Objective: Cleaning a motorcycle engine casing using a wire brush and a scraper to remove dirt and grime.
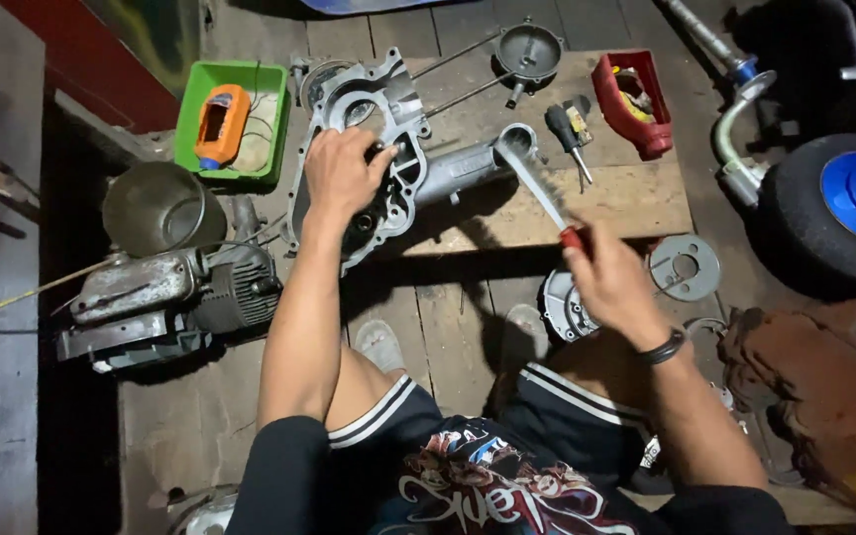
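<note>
Grey cast-metal engine casing [388, 149] under left hand [341, 173]; right hand [611, 282] grips red-handled blade [537, 188].

Repair workshop: engine casing [388, 159], old motor [165, 297], screwdrivers [572, 134], parts trays on plank floor [448, 317].

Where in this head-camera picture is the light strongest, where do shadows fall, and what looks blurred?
Head view: light falls brightest on the grey cast-metal engine casing and pale wooden board; deep shadow along the left edge and under the board; the long metal blade in the right hand looks slightly smeared; the left hand is sharp.
</note>
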